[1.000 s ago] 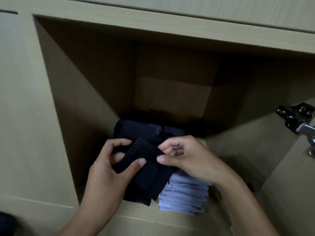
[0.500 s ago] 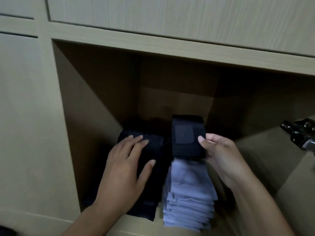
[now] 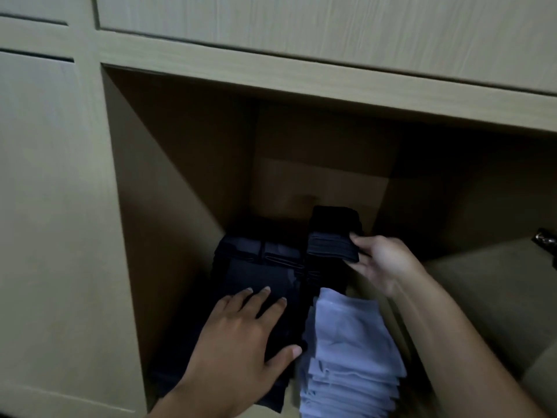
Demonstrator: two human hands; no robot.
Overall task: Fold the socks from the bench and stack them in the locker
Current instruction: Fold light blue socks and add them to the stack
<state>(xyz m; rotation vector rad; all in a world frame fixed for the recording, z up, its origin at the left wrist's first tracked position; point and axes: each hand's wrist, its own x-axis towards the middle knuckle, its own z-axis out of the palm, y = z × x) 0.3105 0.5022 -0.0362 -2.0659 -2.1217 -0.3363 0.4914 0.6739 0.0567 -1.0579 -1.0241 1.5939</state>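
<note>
Inside the open wooden locker (image 3: 180, 188) stand stacks of folded socks. A dark navy stack (image 3: 259, 267) fills the left side, and my left hand (image 3: 241, 342) lies flat on its front with straight fingers. At the front right sits a light lavender stack (image 3: 346, 351). Behind it is a black stack (image 3: 334, 224), and my right hand (image 3: 382, 260) pinches a folded black sock (image 3: 331, 247) at its right edge, on top of that stack.
The locker door (image 3: 512, 297) hangs open at the right, its metal hinge (image 3: 545, 239) at the frame's edge. Closed pale wood panels (image 3: 45, 206) surround the opening. The back of the locker (image 3: 319, 182) behind the stacks is bare.
My right hand carried the folded black sock from in front of both hands to the back right stack and lowered it there. My left hand let go and settled flat on the navy stack.
</note>
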